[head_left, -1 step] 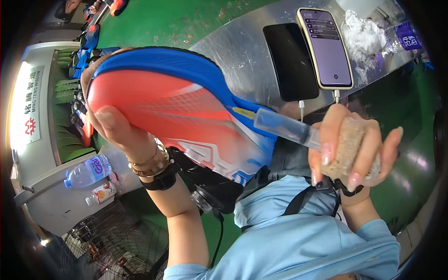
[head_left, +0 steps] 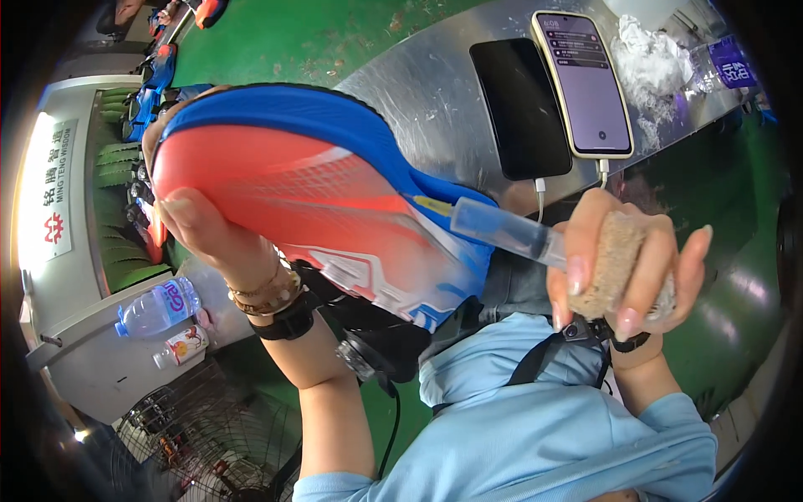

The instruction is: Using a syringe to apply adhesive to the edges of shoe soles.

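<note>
My left hand (head_left: 209,230) grips the toe end of a blue, coral-red and white sports shoe (head_left: 284,188), thumb on its upper. The far fingers are hidden behind the shoe. In my right hand (head_left: 648,263) is a clear syringe (head_left: 502,230) with a yellow-based needle tip (head_left: 433,205). That tip meets the seam between the red upper and the blue sole. Tucked between the same hand's fingers is a rough tan block (head_left: 609,263), like a sponge or crepe rubber. Clear plastic shows beneath my right fingers; what it is I cannot tell.
A metal table (head_left: 410,88) holds a dark phone (head_left: 523,109), a lit phone (head_left: 590,100), both cabled, and crumpled white tissue (head_left: 648,63). To the left are a water bottle (head_left: 159,307), a small bottle (head_left: 181,345) and a wire-caged fan (head_left: 209,435). More shoes stand on a rack (head_left: 125,176).
The shoe and my left hand have shifted very slightly left. My right hand, with the syringe and tan block, has moved slightly left too.
</note>
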{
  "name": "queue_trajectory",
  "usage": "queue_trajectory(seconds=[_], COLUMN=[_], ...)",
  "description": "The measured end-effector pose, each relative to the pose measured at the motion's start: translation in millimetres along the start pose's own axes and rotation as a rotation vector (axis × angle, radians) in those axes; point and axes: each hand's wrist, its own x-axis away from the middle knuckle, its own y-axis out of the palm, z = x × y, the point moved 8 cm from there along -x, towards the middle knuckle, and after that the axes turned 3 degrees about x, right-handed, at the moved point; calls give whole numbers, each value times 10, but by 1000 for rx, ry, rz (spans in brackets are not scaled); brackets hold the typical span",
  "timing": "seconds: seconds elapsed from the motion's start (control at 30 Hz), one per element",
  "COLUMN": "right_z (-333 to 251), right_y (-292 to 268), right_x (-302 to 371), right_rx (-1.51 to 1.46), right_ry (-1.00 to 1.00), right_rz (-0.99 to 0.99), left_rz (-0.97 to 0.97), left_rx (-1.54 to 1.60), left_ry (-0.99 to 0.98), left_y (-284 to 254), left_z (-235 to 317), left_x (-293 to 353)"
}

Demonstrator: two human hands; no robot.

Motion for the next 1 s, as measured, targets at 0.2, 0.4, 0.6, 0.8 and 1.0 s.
queue_trajectory(seconds=[0.2,0.4,0.6,0.8,1.0], right_z=[84,89,143,128,259], right_y=[-97,-216,-308,-283,-254], right_x=[153,314,373,339,242], right_rx=[97,171,193,274,234], right_ry=[80,128,119,58,49], right_rz=[-26,-32,-43,-57,-3], left_rz=[410,316,226,132,63], left_rx=[-170,-57,65,188,-110], left_ry=[-115,-280,-429,-551,-527], left_y=[-422,-523,-561,-428,-344], left_z=[-258,-370,-501,-538,-587], left_x=[259,323,430,547,706])
